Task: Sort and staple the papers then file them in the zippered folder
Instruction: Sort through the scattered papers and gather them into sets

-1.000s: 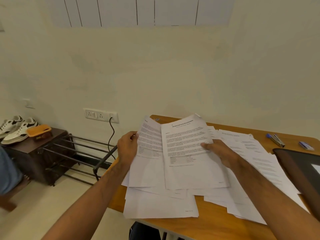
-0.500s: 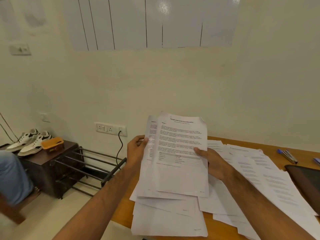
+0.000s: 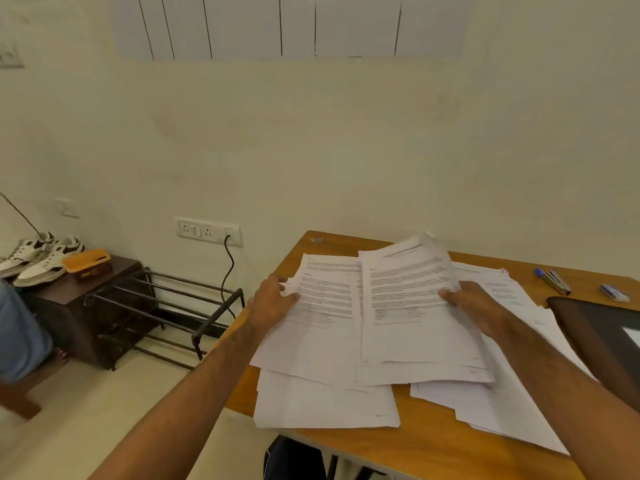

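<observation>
Sorting's barely started, I'd say: the left hand pinches one sheaf and the right hand another above loose papers strewn over the desk, nothing visibly stapled, stapler untouched far right, folder unfilled.

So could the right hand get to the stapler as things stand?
Probably yes: the stapler lies in the open on the table beyond the right hand, but that hand grips a sheet and must release it first.
</observation>
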Demonstrator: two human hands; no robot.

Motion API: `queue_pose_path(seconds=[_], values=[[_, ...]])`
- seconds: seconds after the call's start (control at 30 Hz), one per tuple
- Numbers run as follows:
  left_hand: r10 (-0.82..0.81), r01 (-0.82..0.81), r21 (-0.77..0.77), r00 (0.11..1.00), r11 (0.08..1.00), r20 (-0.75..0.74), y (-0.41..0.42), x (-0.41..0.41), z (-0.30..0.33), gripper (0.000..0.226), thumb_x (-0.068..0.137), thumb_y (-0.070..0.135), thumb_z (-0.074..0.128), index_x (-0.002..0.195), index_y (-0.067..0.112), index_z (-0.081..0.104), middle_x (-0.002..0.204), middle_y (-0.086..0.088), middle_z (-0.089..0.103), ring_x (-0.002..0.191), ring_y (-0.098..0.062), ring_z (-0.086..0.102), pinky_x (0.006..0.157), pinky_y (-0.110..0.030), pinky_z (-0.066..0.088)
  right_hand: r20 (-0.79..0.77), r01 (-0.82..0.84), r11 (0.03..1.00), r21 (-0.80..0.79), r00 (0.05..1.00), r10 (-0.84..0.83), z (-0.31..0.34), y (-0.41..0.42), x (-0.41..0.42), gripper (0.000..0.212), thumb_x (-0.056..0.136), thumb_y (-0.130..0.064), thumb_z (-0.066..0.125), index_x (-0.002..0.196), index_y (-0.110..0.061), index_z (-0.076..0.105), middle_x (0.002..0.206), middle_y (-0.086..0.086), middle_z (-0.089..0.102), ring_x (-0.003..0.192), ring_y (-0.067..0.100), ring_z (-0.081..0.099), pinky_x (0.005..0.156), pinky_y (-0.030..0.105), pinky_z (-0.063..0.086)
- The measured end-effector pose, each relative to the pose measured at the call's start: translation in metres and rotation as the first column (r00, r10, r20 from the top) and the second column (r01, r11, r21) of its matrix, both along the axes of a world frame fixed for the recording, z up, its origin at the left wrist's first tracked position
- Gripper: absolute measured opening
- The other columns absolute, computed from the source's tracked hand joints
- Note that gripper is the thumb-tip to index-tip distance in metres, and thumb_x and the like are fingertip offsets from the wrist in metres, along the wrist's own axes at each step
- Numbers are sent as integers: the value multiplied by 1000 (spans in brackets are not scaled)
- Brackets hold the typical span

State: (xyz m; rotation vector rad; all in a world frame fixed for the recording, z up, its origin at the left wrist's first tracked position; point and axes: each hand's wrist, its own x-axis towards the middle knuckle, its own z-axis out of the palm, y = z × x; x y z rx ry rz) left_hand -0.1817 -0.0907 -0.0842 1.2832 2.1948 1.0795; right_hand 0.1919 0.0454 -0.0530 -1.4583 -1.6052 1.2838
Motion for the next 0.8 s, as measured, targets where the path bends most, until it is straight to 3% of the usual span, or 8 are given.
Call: queue_pose_path(seconds=[0.13, 0.27, 0.37, 0.47, 0.57, 0.63, 0.73, 0.8], values=[[-30, 28, -24, 995, 999, -92, -3, 6, -1, 52, 88, 33, 73, 130, 24, 44, 109, 9, 56, 109, -20, 62, 107, -47, 41, 107, 24, 1000, -10, 994, -23, -7, -1, 12, 26, 100, -10, 60, 123, 0, 64, 109, 13, 72, 94, 29, 68, 80, 38, 54], [2, -5, -28, 994, 1000, -108, -1, 7, 2, 55, 89, 22, 73, 133, 20, 42, 106, 7, 55, 108, -20, 60, 106, -45, 33, 317, 65, 991, 116, 943, -99, -5, 2, 4, 37, 98, -18, 59, 133, -7, 62, 134, 17, 61, 117, 36, 59, 99, 46, 49], [24, -25, -9, 997, 1000, -67, -2, 7, 4, 47, 91, 18, 70, 132, 18, 45, 106, 2, 59, 97, -16, 58, 90, -33, 39, 585, 54, 957, 285, 781, -218, 8, -6, -11, 36, 100, -30, 53, 133, -20, 61, 142, 16, 49, 130, 39, 44, 107, 52, 40], [33, -31, 32, 996, 999, -85, -2, 5, 3, 34, 93, 20, 68, 125, 18, 57, 103, 1, 60, 98, -18, 62, 83, -28, 44, 381, 19, 958, 285, 915, -132, 16, -5, -19, 30, 100, -21, 52, 126, -12, 65, 125, 11, 66, 109, 33, 63, 92, 43, 52], [21, -3, 132, 991, 991, -135, -2, 4, 8, 22, 95, 16, 65, 116, 16, 66, 99, 2, 59, 94, -17, 63, 68, -18, 44, -30, 3, 990, 142, 1000, 1, 16, -7, -22, 33, 101, -16, 59, 131, -6, 63, 124, 11, 70, 107, 31, 69, 100, 50, 53], [19, 1, 216, 996, 976, -88, -3, 5, 13, 17, 96, 10, 62, 112, 13, 66, 98, 2, 59, 91, -17, 62, 64, -15, 46, -249, -47, 997, 53, 967, 59, 13, -10, -27, 34, 100, -14, 62, 133, -6, 62, 124, 11, 71, 109, 32, 70, 104, 53, 51], [34, -63, 357, 996, 932, 86, -3, 0, 21, 15, 95, 9, 63, 109, 14, 65, 100, 1, 67, 92, -18, 68, 76, -31, 59, -442, -120, 992, -38, 892, 91, 11, -18, -39, 38, 98, -12, 62, 136, -7, 60, 126, 9, 71, 115, 30, 69, 104, 50, 52], [28, -115, 397, 975, 911, 218, -3, -4, 27, 19, 94, 11, 65, 111, 17, 64, 100, 0, 68, 92, -15, 68, 79, -33, 59, -520, -141, 988, -55, 849, 92, 9, -24, -49, 38, 97, -13, 63, 135, -11, 61, 127, 6, 71, 115, 27, 69, 97, 43, 57]])
